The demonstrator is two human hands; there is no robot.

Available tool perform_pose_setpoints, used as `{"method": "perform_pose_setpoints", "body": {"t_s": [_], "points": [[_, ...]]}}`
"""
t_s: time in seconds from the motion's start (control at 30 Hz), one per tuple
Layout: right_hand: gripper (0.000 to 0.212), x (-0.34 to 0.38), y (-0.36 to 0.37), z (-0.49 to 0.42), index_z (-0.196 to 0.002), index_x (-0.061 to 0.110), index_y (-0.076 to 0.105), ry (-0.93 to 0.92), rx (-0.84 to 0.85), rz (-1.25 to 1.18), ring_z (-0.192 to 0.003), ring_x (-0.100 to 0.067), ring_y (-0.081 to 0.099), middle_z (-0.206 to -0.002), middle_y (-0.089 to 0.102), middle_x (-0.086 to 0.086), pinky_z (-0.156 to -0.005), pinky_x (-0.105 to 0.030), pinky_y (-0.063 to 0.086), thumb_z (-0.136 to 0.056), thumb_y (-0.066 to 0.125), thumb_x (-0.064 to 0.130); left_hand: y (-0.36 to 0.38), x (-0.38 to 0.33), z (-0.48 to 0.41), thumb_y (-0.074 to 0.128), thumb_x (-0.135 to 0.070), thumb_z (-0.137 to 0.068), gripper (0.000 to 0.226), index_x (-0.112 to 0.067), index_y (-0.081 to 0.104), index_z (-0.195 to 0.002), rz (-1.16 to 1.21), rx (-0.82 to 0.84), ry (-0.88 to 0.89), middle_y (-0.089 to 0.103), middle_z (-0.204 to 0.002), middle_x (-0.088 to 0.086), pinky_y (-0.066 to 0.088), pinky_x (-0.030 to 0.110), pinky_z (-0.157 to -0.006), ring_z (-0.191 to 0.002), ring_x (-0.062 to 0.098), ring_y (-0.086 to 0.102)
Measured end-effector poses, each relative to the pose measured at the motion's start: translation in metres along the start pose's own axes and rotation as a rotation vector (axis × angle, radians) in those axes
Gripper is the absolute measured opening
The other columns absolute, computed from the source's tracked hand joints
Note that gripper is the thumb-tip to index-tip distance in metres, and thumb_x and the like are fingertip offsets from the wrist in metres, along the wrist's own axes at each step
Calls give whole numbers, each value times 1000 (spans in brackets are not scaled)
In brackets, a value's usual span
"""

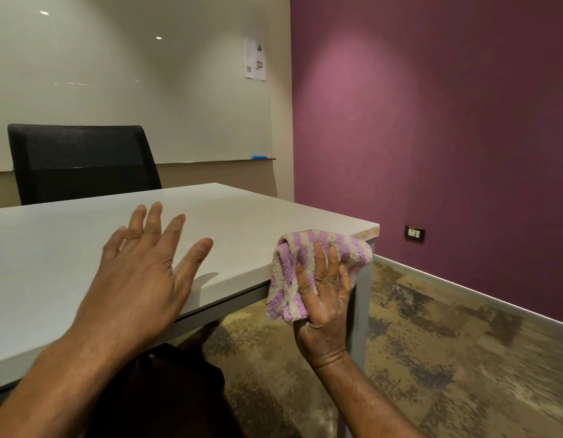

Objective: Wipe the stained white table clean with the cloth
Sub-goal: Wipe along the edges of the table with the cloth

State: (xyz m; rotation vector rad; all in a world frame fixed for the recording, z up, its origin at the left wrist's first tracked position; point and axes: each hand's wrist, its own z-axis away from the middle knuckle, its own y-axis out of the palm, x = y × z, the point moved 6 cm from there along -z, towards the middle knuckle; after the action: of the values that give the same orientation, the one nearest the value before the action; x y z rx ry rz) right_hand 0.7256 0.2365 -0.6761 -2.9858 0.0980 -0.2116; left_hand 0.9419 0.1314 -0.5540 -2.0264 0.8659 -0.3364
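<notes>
The right hand [322, 289] is gripping a bunched lilac-and-cream striped cloth [300, 273], fingers closed into its folds, and is pressing it against the front edge of the white table [84, 248], just beside the front right corner. The cloth is hanging partly over that edge, with its top lapping onto the tabletop. The left hand [147, 267] is holding nothing: its fingers are spread and its palm is facing down over the tabletop near the front edge, seemingly touching or just above it; which of the 2 cannot be told.

The step in hand looks like the wiping of the edge and corner. The tabletop is showing no clear stain, though a brownish patch is showing on the corner's edge [367, 234]. The next move probably calls for firm pressure along that corner, with the left hand steadying the table.

No containers are in view. A black mesh chair [81, 162] is standing at the far edge.
</notes>
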Motion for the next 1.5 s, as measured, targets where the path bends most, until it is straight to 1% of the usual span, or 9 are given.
{"method": "perform_pose_setpoints", "body": {"t_s": [0.1,0.23,0.53,0.63,0.8,1.03,1.2,1.33,1.5], "points": [[106,-25,0,3,-161,30,26,56,-45,15,-157,-40,17,-172,15,-6,-125,-61,15,-77,73,-12,-1,18,-1,-17,-83,-79,102,-30,10,-161,-52,-39,-42,-1,-171,4,-1,43,-125,-157,18,-8],[66,-48,2,2,-160,26,30,125,-82,11,-158,-40,15,-171,17,-11,-124,-63,19,-100,57,21,4,28,-1,-8,-82,-87,97,-26,21,-160,-59,-80,-39,10,-170,8,5,47,-125,-158,23,2],[76,-81,-4,-6,-163,31,17,281,-70,77,-160,-34,10,-170,22,-13,-127,-59,13,-96,49,13,15,34,-4,7,-77,-95,86,-23,33,-157,-61,-171,7,22,-167,11,13,51,-123,-156,28,14],[71,-91,-5,-8,-161,19,28,374,-57,90,-160,-31,9,-170,23,-13,-125,-65,15,-92,44,8,18,36,-6,11,-76,-95,84,-23,33,-157,-56,-186,25,22,-167,11,13,51,-123,-156,28,15],[81,-103,-11,-17,-155,8,41,510,-86,108,-159,-31,14,-168,27,-11,-125,-63,18,-79,55,-17,27,43,-9,17,-74,-97,78,-25,33,-155,-56,-217,25,26,-166,10,17,52,-121,-155,28,19],[76,-116,-14,-24,-154,14,43,696,-32,67,-157,-26,20,-170,21,-2,-129,-49,15,-84,60,-11,39,52,-16,23,-72,-98,76,-24,26,-157,-35,-230,23,28,-166,8,19,54,-119,-154,28,21],[73,-126,-20,-35,-156,18,41,838,2,45,-154,-26,26,-170,24,1,-120,-51,37,-90,53,-10,36,48,-15,20,-73,-98,75,-25,33,-155,-20,-209,10,31,-164,11,22,56,-119,-153,31,23],[70,-127,-21,-44,-157,16,39,900,4,16,-145,-29,41,-166,35,-2,-108,-53,50,-92,48,-10,29,43,-12,16,-73,-98,78,-22,39,-153,-32,-180,0,33,-163,14,24,56,-118,-152,33,27],[52,-136,-22,-50,-145,14,53,1065,-35,-35,-114,-28,64,-131,67,-9,-93,-47,57,-96,48,-3,25,38,-11,9,-76,-95,88,-19,40,-154,-22,-148,-6,31,-164,15,23,55,-120,-153,33,25]]}}
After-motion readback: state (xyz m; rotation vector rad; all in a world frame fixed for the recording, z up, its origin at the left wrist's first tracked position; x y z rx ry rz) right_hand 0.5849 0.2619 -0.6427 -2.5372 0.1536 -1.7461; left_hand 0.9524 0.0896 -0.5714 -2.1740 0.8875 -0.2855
